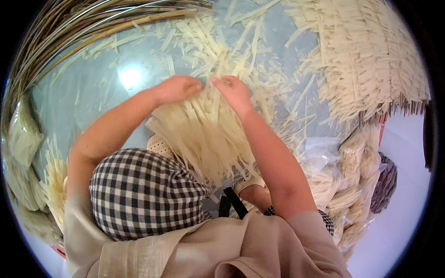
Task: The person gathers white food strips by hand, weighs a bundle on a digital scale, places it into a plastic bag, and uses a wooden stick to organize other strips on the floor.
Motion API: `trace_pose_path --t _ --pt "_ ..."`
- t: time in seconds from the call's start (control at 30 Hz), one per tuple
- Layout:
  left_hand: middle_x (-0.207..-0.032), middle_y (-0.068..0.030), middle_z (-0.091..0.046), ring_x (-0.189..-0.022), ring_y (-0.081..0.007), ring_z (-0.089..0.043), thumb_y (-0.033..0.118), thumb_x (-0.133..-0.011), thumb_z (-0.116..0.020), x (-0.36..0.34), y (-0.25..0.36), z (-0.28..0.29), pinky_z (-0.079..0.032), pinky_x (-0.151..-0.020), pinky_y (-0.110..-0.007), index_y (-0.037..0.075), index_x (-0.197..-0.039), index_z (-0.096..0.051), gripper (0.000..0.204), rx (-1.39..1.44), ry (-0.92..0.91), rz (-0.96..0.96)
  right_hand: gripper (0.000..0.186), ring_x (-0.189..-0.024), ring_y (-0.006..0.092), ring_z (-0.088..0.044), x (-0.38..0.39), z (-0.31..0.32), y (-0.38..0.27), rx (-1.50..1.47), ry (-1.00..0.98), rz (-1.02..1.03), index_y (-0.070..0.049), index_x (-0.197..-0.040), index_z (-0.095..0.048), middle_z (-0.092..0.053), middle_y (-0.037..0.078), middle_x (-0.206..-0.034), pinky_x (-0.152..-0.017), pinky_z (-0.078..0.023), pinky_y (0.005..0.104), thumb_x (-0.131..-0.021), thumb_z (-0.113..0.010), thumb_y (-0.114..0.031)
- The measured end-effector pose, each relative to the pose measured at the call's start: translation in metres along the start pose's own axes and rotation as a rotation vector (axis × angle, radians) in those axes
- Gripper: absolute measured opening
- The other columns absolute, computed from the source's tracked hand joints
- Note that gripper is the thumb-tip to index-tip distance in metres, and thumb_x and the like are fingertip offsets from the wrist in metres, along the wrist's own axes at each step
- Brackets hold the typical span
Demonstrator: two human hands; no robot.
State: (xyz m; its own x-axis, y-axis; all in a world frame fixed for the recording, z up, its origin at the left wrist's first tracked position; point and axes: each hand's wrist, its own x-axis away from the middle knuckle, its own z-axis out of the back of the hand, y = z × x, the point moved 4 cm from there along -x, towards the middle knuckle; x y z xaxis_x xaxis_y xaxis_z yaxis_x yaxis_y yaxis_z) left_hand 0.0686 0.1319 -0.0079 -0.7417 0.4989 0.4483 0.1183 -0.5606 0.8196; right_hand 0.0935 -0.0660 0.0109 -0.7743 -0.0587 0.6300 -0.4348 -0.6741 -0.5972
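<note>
A thick bundle of pale cream flat strips (204, 134) lies slanting toward my lap. My left hand (178, 89) rests on its upper left end with fingers curled over the strips. Grasping the top of the same bundle, my right hand (235, 92) has its fingers closed around the strips. More loose strips (232, 46) are scattered on the shiny grey floor (102, 88) just beyond both hands. My knees in checked cloth (143, 190) sit below the bundle.
A big mat of the same strips (371, 60) spreads at the upper right. Dark reeds and a metal hoop (92, 23) curve along the upper left. Clear bags of bundled strips (352, 185) stand at the right, and more bags (23, 139) at the left.
</note>
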Motion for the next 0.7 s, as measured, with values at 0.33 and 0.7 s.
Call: trace_pose_path --t 0.33,0.7 --pt "-0.132 -0.0143 -0.052 -0.124 -0.0345 -0.047 0.017 -0.088 -0.06 0.032 0.011 -0.028 -0.041 -0.103 -0.041 0.005 -0.124 -0.057 0.038 -0.349 0.291 -0.137 0.04 -0.096 0.0297 -0.064 0.038 -0.019 -0.019 0.182 -0.137 0.496 -0.004 -0.106 -0.068 -0.067 0.017 -0.105 -0.087 -0.049 0.0387 -0.079 -0.07 -0.033" --pt "-0.137 -0.014 -0.048 -0.134 -0.0339 -0.037 0.015 -0.092 -0.056 0.055 0.025 -0.056 -0.035 -0.11 -0.042 0.01 -0.127 -0.056 0.036 -0.357 0.152 -0.221 0.044 -0.089 0.0311 -0.067 -0.163 0.077 0.018 0.246 0.215 0.116 0.002 -0.116 -0.055 -0.066 0.02 -0.106 -0.084 -0.052 0.0383 -0.083 -0.066 -0.026"
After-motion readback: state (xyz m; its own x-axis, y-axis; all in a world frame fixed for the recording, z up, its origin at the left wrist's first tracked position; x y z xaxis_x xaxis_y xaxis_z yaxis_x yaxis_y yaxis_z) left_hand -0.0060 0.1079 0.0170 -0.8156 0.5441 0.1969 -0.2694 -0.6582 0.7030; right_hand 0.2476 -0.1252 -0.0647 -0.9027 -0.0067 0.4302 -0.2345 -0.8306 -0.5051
